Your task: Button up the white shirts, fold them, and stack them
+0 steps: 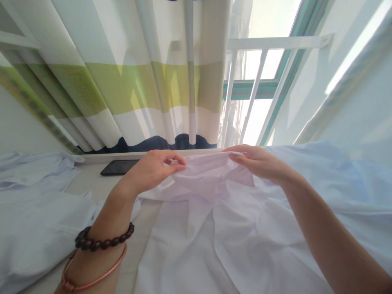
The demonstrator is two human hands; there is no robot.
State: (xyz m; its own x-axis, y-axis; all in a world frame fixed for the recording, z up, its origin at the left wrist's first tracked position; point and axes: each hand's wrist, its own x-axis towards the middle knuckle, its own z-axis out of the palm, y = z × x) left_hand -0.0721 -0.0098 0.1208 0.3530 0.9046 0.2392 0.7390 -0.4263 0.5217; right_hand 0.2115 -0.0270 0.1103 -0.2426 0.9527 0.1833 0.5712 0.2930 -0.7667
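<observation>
A white shirt point(196, 228) lies spread on the table in front of me, its collar end toward the window. My left hand point(154, 169) pinches the left side of the collar, fingers closed on the cloth. My right hand point(259, 161) grips the right side of the collar, fingers pressed together over the fabric edge. The collar point(208, 167) is lifted a little between both hands. Dark beads and a copper bangle circle my left wrist.
A black phone point(119, 167) lies flat near the window sill at the left. More pale garments are piled at the left point(36, 212) and right point(346, 183). A striped curtain point(137, 81) and white window bars point(260, 77) stand behind the table.
</observation>
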